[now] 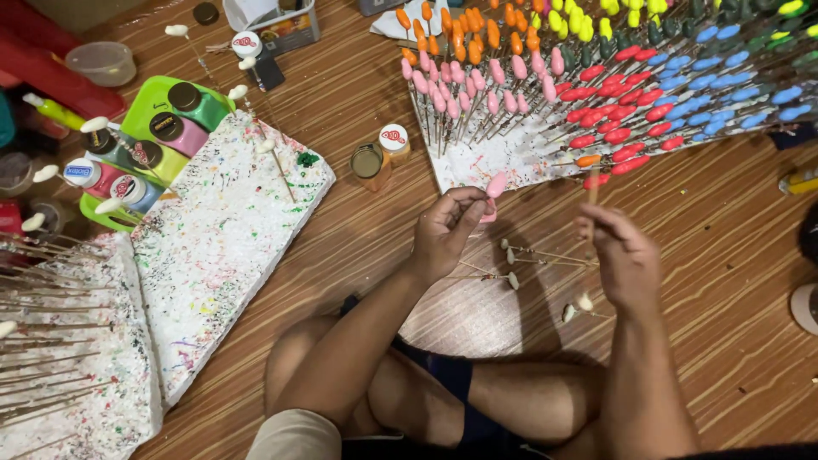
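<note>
From the head camera, your left hand (447, 232) pinches a pink painted piece (494, 186) on its stick, fingers closed around it. Your right hand (626, 255) grips an upright thin stick (593, 189), closed. The foam board (494, 158) of painted pieces lies just ahead of both hands; loose unpainted sticks (520, 255) lie on the floor between them.

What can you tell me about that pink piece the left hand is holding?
The small pink oval piece is smooth and glossy, like fresh paint. It is pinched from below between the left hand's fingers and stands roughly upright above the brown wooden floor, just before the white foam board. Whether it sits on a stick cannot be seen.
</note>
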